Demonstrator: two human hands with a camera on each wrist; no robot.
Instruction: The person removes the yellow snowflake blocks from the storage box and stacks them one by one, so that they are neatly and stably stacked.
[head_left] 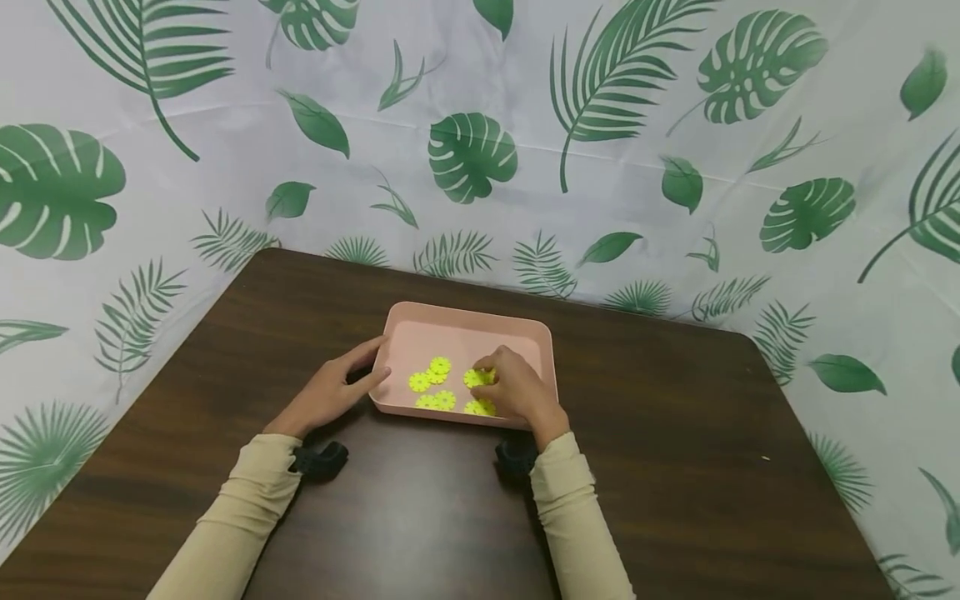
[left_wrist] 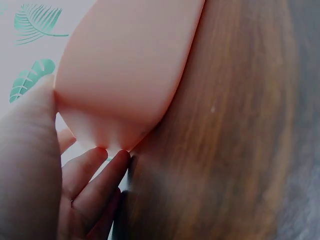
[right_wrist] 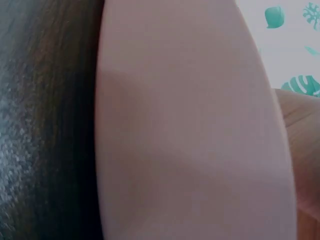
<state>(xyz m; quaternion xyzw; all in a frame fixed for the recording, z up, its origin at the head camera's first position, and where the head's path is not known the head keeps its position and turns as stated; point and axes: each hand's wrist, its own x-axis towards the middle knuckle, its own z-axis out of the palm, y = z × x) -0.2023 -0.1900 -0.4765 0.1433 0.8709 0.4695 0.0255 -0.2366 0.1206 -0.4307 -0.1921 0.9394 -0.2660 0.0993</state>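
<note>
As I look down from the head camera's height, I see a person with both hands at a shallow pink tray (head_left: 431, 332) lying on a dark wood-grained bench (head_left: 660, 450). The left hand (head_left: 330, 393) is at the tray's left end, thumb over the rim and fingers against the wall, so that it grips that side. The right hand (head_left: 521, 390) reaches in over the near right part of the tray, fingers bent downward. One yellow disc (head_left: 472, 378) shows between its thumb and forefinger; whether they pinch it I cannot tell. More yellow discs (head_left: 439, 366), notched round the edge, lie on the tray floor in small clusters, some partly hidden by the right hand or the near wall. Beige sleeves (head_left: 217, 529) cover both forearms, and a leaf-printed cloth (head_left: 517, 92) stands behind the bench.

From the left wrist, the fingers touch the outside of the tray's end wall, the thumb side of the hand up at the rim, with bench running alongside.

From the right wrist, the tray's outer wall fills most of the view. Part of the hand shows past its rim, but the fingers are hidden.
</note>
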